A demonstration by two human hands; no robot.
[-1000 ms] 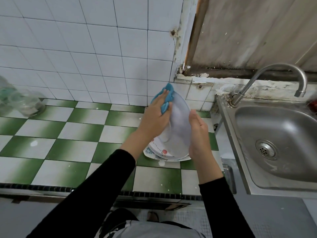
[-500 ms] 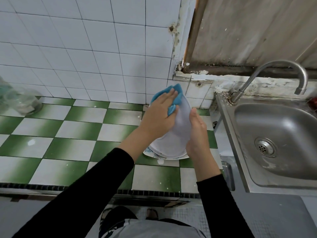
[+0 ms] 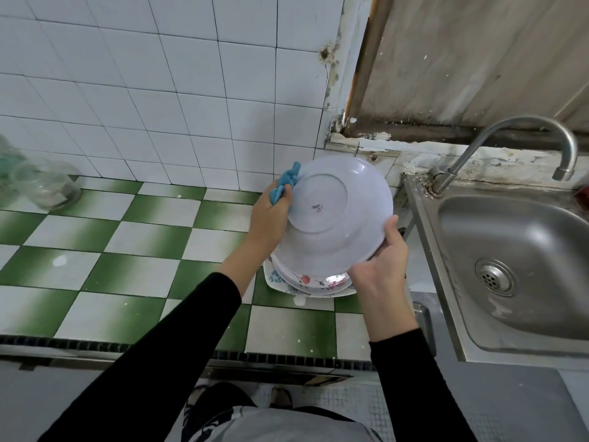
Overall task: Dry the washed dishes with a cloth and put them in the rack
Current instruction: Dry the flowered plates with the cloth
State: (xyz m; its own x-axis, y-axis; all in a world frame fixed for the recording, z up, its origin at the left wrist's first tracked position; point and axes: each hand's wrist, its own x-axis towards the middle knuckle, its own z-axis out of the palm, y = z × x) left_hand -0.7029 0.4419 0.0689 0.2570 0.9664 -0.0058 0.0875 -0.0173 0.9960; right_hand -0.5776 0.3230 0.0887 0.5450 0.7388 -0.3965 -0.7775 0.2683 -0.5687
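Both clamped — left grip (image 3: pixel 269 220) on cloth (image 3: pixel 286 184), right grip (image 3: pixel 379 269) on plate (image 3: pixel 338 215) rim.

1. Left sleeve (image 3: pixel 153 355): long, plain black, ending partway up the forearm.
2. Right sleeve (image 3: pixel 411 384): the same plain black, ending above the wrist.
3. Left hand (image 3: pixel 267 218) and right hand (image 3: pixel 379 266): bare.
4. Top (image 3: pixel 287 425): light grey front, with a black-and-white pattern on its left side.
5. Feet (image 3: pixel 280 398): blurred, footwear unclear.
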